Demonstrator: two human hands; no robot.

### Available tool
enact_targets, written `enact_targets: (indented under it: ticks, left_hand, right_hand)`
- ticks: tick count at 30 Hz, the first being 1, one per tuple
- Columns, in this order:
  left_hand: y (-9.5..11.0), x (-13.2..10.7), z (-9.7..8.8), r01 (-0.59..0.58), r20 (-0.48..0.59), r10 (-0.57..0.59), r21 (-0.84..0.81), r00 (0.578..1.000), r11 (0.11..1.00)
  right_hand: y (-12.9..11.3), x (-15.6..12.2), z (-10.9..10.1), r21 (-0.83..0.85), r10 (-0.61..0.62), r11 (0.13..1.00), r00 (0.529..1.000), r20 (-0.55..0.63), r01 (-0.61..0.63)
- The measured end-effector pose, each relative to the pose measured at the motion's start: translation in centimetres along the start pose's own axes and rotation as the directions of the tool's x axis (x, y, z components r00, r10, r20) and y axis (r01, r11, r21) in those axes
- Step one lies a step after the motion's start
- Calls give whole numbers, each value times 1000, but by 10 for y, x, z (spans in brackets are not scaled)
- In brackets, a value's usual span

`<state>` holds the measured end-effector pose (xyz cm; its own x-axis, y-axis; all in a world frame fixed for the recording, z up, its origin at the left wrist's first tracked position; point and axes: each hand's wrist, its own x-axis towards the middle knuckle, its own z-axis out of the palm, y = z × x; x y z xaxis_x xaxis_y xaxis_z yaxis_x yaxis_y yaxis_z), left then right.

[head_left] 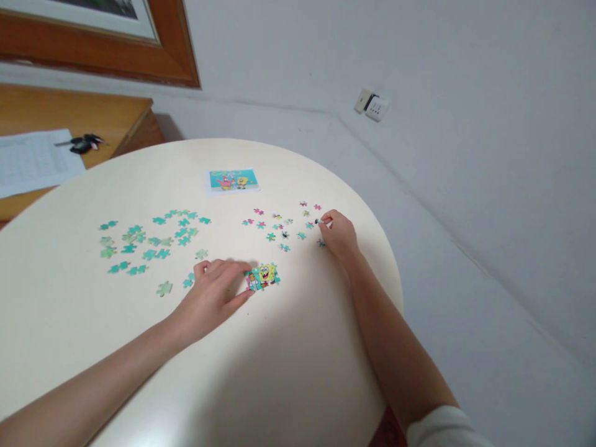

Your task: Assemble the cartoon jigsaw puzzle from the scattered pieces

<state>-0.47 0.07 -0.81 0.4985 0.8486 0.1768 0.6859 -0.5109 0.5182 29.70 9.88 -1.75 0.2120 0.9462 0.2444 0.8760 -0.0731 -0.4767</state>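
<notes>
On the round cream table [279, 372] my left hand [215, 293] lies flat, fingers stretched out, its fingertips against a small joined patch of puzzle [263, 275] showing a yellow cartoon figure. My right hand [339, 236] is further right, thumb and forefinger pinched on a small dark puzzle piece [318, 221]. Several pink and mixed loose pieces [279, 226] are scattered just left of that hand. A larger scatter of green and teal pieces [153, 242] lies to the left of my left hand.
A small reference picture [231, 180] of the cartoon lies at the table's far side. Beyond on the left stands a wooden desk [93, 118] with a paper sheet [32, 161] and a dark object [82, 144]. A wall socket [372, 105] sits on the white wall.
</notes>
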Motion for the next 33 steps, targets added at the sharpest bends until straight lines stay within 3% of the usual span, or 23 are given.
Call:
enact_targets:
  ticks: [8,21,33]
  left_hand:
    - [-1,0,0,-9,-2,9,1,1000,1000]
    - [2,1,-2,-4,-3,4,-10,1000,1000]
    - [4,1,-3,7,4,-7,9,1000,1000]
  right_hand:
    - [-1,-1,1,50,-11,999,1000,-12,11]
    - [-3,0,4,75,-173,981,981,-83,180]
    - [-18,-6,-6,228,-56,971,997,-58,68]
